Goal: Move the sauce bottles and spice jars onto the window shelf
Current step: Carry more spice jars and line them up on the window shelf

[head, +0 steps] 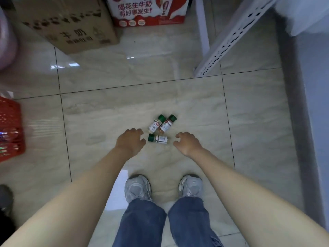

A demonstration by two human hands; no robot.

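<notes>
Three small spice jars with green caps lie on their sides on the tiled floor. Two lie side by side, one (156,123) on the left and one (167,123) on the right, caps pointing away from me. The third jar (158,138) lies crosswise just in front of them, cap to the left. My left hand (131,141) hovers just left of this jar with fingers curled apart, holding nothing. My right hand (186,142) hovers just right of it, fingers also apart and empty. No window shelf is in view.
A brown cardboard box (71,24) and a red-and-white milk carton case (147,11) stand at the back. A white perforated rack post (229,38) slants at the upper right. A red plastic basket (10,129) sits at the left edge. My shoes (138,188) are below the jars.
</notes>
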